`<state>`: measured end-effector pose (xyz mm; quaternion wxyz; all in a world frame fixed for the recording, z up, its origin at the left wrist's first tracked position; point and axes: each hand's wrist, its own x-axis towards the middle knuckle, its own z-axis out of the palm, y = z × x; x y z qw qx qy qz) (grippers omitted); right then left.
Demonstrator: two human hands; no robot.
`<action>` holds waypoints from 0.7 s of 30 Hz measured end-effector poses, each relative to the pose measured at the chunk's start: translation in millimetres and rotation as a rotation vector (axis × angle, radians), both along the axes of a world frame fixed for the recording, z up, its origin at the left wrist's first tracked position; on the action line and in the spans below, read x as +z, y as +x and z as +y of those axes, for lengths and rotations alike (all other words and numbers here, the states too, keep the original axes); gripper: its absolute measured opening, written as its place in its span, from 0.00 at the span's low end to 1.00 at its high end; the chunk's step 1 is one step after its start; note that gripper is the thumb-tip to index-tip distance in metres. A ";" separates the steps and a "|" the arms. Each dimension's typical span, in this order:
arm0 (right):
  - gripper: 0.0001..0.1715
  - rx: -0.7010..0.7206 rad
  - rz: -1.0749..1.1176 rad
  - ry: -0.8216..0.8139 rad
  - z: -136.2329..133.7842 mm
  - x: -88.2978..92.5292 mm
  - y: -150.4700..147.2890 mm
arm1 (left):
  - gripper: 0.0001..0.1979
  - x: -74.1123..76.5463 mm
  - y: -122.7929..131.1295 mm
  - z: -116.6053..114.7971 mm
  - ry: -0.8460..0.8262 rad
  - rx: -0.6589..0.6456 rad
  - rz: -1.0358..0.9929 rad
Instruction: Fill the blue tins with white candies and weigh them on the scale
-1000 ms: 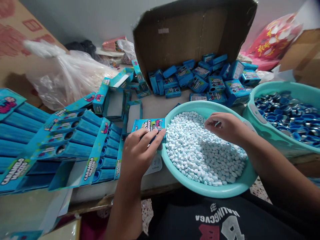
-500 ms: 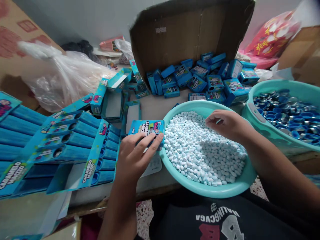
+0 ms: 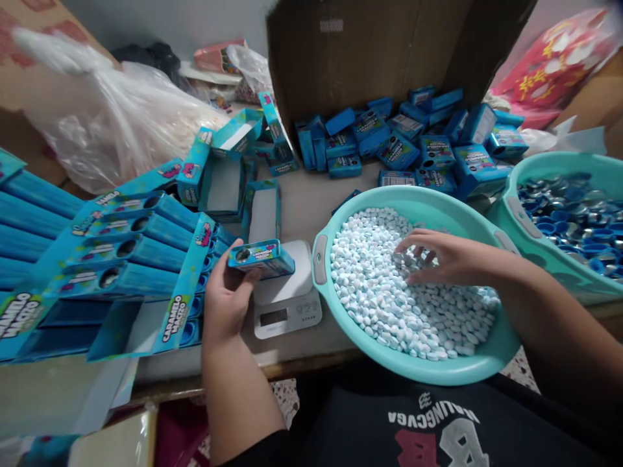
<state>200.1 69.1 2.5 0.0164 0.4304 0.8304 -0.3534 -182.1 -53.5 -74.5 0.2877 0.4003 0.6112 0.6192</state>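
Reading the clock from the digital scale (image 3: 299, 292), the person's dark shirt (image 3: 360, 421) is nearest, around five o'clock. The left hand (image 3: 226, 295) is at eight o'clock, clamped on a small blue "Caramelo Macizo" carton (image 3: 263, 263), thumb on its near side. That carton is above the scale's plate; whether it touches cannot be told. A dark round spot on its face may be an opening.

At three o'clock is a turquoise basin (image 3: 428, 375) of pale blue-white tablets (image 3: 370, 305). The right hand (image 3: 433, 256), well apart from the left, has its fingertips down among them, thumb and fingers spread; any tablets in its grasp cannot be made out. Display trays (image 3: 182, 318) of cartons stand at nine o'clock.

Farther off, a second basin (image 3: 545, 172) with blue and silver pieces lies between two and three, and loose cartons (image 3: 399, 152) heap at one.

The step in hand seems to be gathering tablets while the carton is steadied; the next move would call for closing the right fingers on a few.
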 end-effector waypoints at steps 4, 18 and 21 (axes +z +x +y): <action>0.24 -0.043 -0.073 -0.058 4.3 -1.5 -0.5 | 0.36 -4.9 2.5 3.0 0.189 -0.069 -0.221; 0.20 -0.069 -0.067 -0.027 12.3 -10.7 4.9 | 0.33 -14.2 0.2 2.6 0.272 -0.038 -0.305; 0.25 -0.085 -0.048 -0.070 12.1 -12.0 5.4 | 0.34 -15.2 1.2 2.9 0.257 -0.031 -0.281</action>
